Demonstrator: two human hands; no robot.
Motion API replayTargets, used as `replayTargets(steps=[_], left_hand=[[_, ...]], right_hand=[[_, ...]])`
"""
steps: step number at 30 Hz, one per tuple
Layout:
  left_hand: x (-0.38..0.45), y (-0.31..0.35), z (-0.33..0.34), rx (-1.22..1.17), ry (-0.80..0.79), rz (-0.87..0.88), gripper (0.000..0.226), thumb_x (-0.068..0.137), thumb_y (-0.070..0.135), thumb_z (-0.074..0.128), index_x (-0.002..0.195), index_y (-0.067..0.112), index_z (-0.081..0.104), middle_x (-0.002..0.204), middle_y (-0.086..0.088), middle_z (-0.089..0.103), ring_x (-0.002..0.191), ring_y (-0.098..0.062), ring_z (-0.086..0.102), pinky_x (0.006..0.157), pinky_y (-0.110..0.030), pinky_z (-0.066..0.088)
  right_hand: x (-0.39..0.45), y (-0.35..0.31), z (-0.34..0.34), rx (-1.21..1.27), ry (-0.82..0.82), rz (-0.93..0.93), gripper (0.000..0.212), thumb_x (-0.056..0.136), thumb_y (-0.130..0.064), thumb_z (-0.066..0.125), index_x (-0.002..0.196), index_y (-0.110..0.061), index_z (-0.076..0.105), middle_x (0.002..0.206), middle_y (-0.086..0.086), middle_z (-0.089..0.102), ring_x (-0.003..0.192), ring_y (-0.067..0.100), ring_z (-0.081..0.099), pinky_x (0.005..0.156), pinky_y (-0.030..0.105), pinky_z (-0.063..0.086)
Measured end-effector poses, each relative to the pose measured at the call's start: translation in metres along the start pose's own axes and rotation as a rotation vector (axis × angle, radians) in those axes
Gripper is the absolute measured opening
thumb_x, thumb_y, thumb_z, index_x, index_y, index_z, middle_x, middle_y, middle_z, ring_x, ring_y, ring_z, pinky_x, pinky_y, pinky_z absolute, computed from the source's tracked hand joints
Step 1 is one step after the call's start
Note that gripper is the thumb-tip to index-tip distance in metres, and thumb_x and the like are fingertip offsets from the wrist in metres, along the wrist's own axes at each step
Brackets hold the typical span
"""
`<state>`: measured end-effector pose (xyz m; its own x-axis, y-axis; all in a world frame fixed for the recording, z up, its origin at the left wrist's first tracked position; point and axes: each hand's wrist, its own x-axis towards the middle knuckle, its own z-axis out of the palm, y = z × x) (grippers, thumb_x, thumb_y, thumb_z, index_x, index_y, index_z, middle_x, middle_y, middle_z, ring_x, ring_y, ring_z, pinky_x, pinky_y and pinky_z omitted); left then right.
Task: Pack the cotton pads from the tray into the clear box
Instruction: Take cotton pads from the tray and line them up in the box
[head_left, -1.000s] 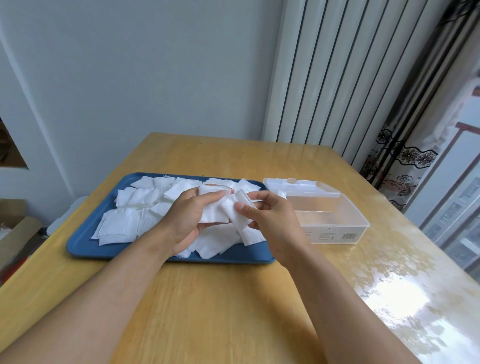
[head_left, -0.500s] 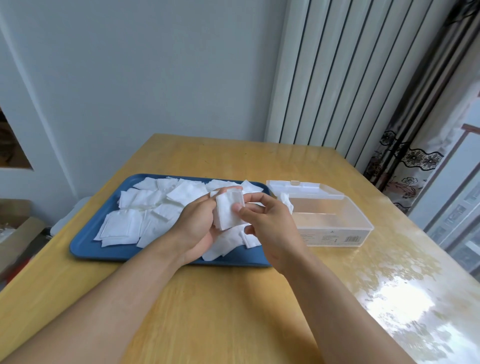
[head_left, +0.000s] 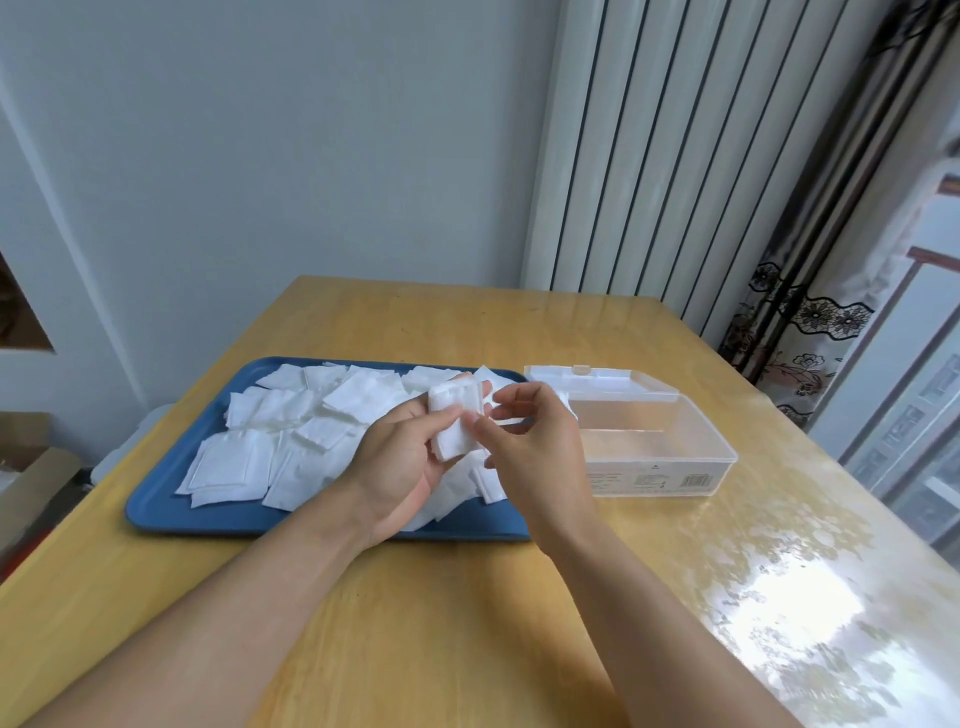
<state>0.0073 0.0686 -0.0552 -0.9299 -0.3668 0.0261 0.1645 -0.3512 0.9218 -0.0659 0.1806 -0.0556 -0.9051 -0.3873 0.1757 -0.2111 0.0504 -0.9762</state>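
From the head view I see a grey-blue wall, a white ribbed radiator and a patterned curtain behind a wooden table (head_left: 415, 623), its right side glaring with window light. On it lies a blue tray (head_left: 171, 506) strewn with loose white cotton pads (head_left: 291, 436), and just to its right stands the clear box (head_left: 660, 457), lid thrown back toward the wall, so the opening faces up for loading. I can make out a few white pads at its far left corner; otherwise it looks nearly bare, so I judge the packing has barely started.

Above the tray's right end, my left hand (head_left: 410, 457) grips a small stack of pads (head_left: 457, 421) upright, fingers curled behind it and thumb across the front, probably to keep the edges squared. My right hand (head_left: 524, 436) pinches the stack's right edge between thumb and fingertips, likely to take it over or neaten it. With the box just beside that hand, the carry across should be short.
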Motion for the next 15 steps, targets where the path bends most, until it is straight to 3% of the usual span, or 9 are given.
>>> replayTargets(steps=[3, 5, 7, 9, 12, 15], left_hand=[[0.000, -0.001, 0.000, 0.143, 0.050, 0.089, 0.037, 0.107, 0.009, 0.042, 0.137, 0.021, 0.060, 0.134, 0.015, 0.067, 0.126, -0.004, 0.061, 0.110, -0.027, 0.043], [-0.001, 0.000, 0.000, 0.321, 0.053, 0.132, 0.042, 0.106, 0.010, 0.046, 0.143, 0.030, 0.055, 0.129, 0.026, 0.066, 0.127, 0.006, 0.056, 0.112, -0.023, 0.039], [-0.001, 0.001, 0.000, 0.453, 0.014, 0.133, 0.056, 0.103, 0.005, 0.048, 0.150, 0.036, 0.045, 0.140, 0.029, 0.057, 0.133, 0.012, 0.045, 0.109, -0.014, 0.038], [-0.003, 0.003, 0.001, 0.520, -0.048, 0.145, 0.076, 0.099, -0.006, 0.047, 0.157, 0.040, 0.030, 0.154, 0.029, 0.039, 0.139, 0.016, 0.033, 0.102, -0.005, 0.039], [-0.004, 0.005, -0.002, 0.503, -0.097, 0.145, 0.100, 0.089, -0.021, 0.039, 0.158, 0.044, 0.009, 0.154, 0.034, 0.032, 0.131, 0.028, 0.032, 0.092, -0.004, 0.043], [-0.002, 0.004, -0.002, 0.512, -0.110, 0.132, 0.101, 0.085, -0.025, 0.036, 0.158, 0.041, 0.013, 0.153, 0.034, 0.032, 0.131, 0.029, 0.029, 0.100, -0.002, 0.038]], right_hand=[[0.000, -0.003, -0.003, -0.130, -0.008, -0.064, 0.020, 0.092, -0.039, 0.072, 0.088, -0.020, 0.067, 0.072, -0.010, 0.063, 0.061, -0.001, 0.055, 0.062, 0.019, 0.045], [-0.002, -0.009, -0.003, 0.013, -0.153, 0.050, 0.036, 0.095, -0.053, 0.062, 0.091, -0.019, 0.073, 0.079, -0.009, 0.071, 0.068, 0.001, 0.064, 0.066, 0.025, 0.053], [-0.003, -0.013, -0.002, 0.113, -0.246, 0.141, 0.043, 0.092, -0.059, 0.063, 0.094, -0.018, 0.075, 0.090, -0.006, 0.075, 0.082, 0.008, 0.071, 0.077, 0.029, 0.059], [-0.001, -0.012, -0.001, 0.179, -0.273, 0.168, 0.041, 0.090, -0.051, 0.071, 0.101, -0.013, 0.074, 0.097, -0.001, 0.076, 0.088, 0.014, 0.073, 0.086, 0.034, 0.061], [0.002, -0.011, -0.002, 0.283, -0.232, 0.181, 0.020, 0.095, -0.026, 0.068, 0.095, -0.007, 0.071, 0.092, 0.010, 0.072, 0.088, 0.027, 0.072, 0.090, 0.041, 0.060], [0.005, -0.013, -0.009, 0.302, -0.173, 0.198, 0.013, 0.097, -0.016, 0.060, 0.091, -0.009, 0.068, 0.097, 0.017, 0.073, 0.085, 0.029, 0.075, 0.094, 0.046, 0.058]])
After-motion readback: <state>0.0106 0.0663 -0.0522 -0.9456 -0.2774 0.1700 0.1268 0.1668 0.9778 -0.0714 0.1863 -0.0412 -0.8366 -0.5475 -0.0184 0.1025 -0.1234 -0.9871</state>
